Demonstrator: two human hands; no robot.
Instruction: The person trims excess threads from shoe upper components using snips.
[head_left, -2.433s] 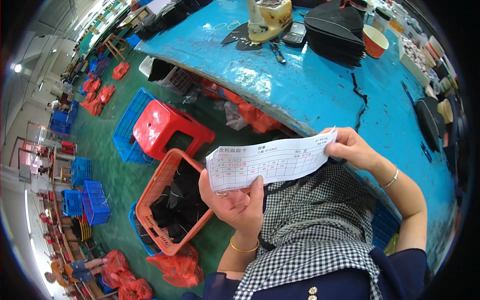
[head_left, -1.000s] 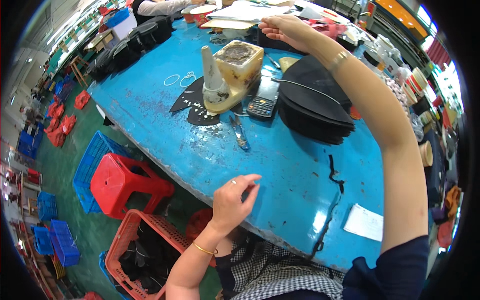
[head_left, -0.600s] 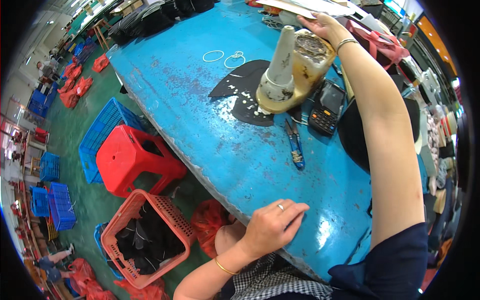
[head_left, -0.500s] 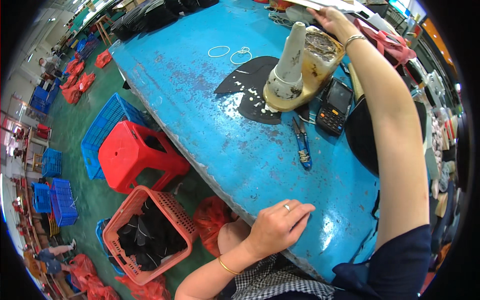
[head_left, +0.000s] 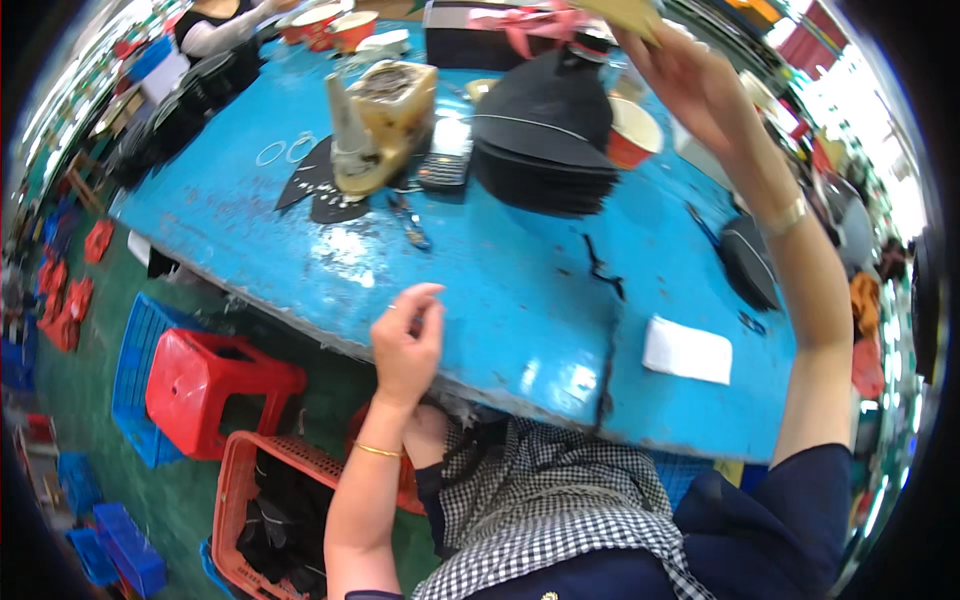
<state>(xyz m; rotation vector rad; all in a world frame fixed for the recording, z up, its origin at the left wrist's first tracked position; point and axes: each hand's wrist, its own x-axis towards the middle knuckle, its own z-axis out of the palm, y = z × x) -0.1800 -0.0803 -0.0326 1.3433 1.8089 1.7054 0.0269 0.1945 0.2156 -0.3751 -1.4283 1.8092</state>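
Observation:
At the top right my right hand (head_left: 690, 85) is raised, its fingers closed on the edge of a flat tan piece (head_left: 628, 14) that the picture's top edge partly cuts off; its kind does not show. Under it stands a stack of black curved fabric pieces (head_left: 545, 135), a pale cord lying across it. My left hand (head_left: 405, 345) hovers by the table's front edge, loosely curled, thumb and forefinger apart, nothing between them. Beyond it lie blue thread snips (head_left: 412, 228), a handheld keypad device (head_left: 446, 165) and a glue-stained container (head_left: 400, 115) with a grey cone (head_left: 348, 130).
On the blue table (head_left: 500, 290) are a white folded cloth (head_left: 688, 350), a black piece (head_left: 748, 262) and a red-and-white bowl (head_left: 632, 135). A red stool (head_left: 190, 390) and an orange basket (head_left: 235, 500) with black pieces stand at left. Another person (head_left: 215, 35) is at the far left.
My view has swung to the right. The right hand, beside a white sheet before, now holds the tan piece. My left hand has lifted and its thumb and forefinger have parted.

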